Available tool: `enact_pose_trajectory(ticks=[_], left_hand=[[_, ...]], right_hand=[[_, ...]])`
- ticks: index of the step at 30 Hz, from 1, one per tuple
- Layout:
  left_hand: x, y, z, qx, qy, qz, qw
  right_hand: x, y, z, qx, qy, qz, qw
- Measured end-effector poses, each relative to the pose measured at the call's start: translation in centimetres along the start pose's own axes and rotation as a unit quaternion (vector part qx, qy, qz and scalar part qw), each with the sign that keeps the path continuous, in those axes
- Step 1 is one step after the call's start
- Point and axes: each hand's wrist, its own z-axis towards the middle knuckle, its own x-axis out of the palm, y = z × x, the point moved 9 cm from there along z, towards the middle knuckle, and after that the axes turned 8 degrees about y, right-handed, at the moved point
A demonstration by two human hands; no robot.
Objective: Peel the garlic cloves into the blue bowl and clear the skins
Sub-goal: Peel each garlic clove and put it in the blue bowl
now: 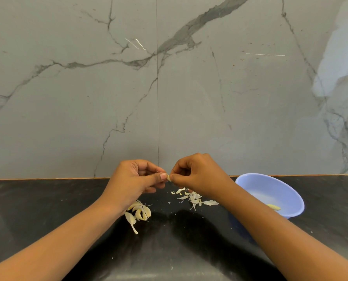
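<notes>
While both hands are hovering above the black counter (47, 209), the left hand (132, 183) and the right hand (199, 175) are each pinching the same small garlic clove (168, 177) between thumb and fingertips. Unpeeled cloves (141, 211) are lying just under the left wrist, loose skins (193, 197) are lying below the right hand, and one peeled clove (273, 207) is resting inside the blue bowl (256, 183) at right.

A dark, glossy table (37, 209) with faint pale specks meets a thin orange strip (47, 179) along its back edge, below a grey marble wall (77, 122) crossed by darker veins and split by one upright seam (157, 98).
</notes>
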Motion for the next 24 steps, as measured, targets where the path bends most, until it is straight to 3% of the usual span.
enact_pose_trajectory(ticks=[8, 14, 19, 24], left_hand=[[0.1, -0.5, -0.1, 0.022, 0.001, 0.036, 0.999], [0.2, 0.2, 0.0, -0.015, 0.015, -0.047, 0.999], [1.0, 1.0, 0.0, -0.056, 0.05, -0.1, 0.992], [1.0, 1.6, 0.1, -0.084, 0.06, -0.114, 0.988]], right_hand=[[0.0, 0.8, -0.1, -0.023, -0.014, -0.043, 0.999], [-0.1, 0.2, -0.2, -0.009, -0.012, 0.01, 1.0], [-0.9, 0.6, -0.3, -0.026, -0.073, -0.025, 0.997], [-0.9, 0.4, -0.3, -0.021, -0.064, -0.026, 0.997]])
